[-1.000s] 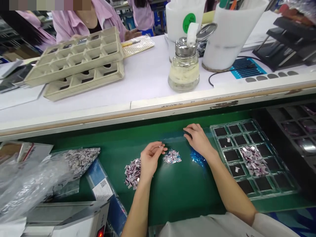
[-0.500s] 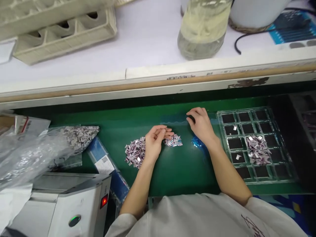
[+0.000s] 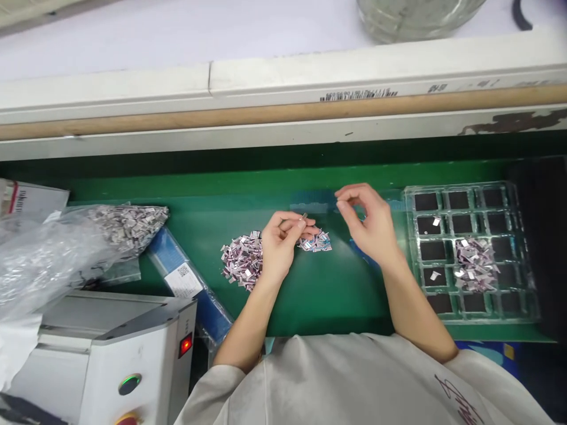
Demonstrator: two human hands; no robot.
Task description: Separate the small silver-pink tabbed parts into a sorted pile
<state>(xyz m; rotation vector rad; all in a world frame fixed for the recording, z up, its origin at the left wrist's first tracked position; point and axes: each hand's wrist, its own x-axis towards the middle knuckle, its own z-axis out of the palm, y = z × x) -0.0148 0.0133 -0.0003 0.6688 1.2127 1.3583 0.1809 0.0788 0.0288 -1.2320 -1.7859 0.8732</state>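
Note:
My left hand [image 3: 283, 239] pinches a small metallic piece [image 3: 303, 217] between thumb and index finger, its other fingers curled below. Beside its wrist lies a heap of small silvery-purple pieces [image 3: 241, 260]. Under its fingertips is a smaller pile of similar pieces [image 3: 316, 241], some bluish. My right hand [image 3: 367, 221] hovers to the right, thumb and index tip nearly together; whatever they hold is too small to make out. Close to its fingertips a thin clear blue strip [image 3: 312, 201] lies on the green mat [image 3: 319, 295]. Blue film [image 3: 364, 252] is partly hidden beneath this hand.
A clear compartment tray [image 3: 414, 251] with more pieces stands at right. At left are a plastic bag of pieces [image 3: 133, 227], a wrapped blue packet [image 3: 208, 307] and a white machine [image 3: 146, 360] with a red-lit switch. A shelf edge [image 3: 266, 127] crosses behind; a glass vessel [image 3: 416, 18] stands above.
The camera view has tilted down and moved closer. A small piece now shows in my left fingertips. My right hand has turned slightly, its thumb and index nearer each other.

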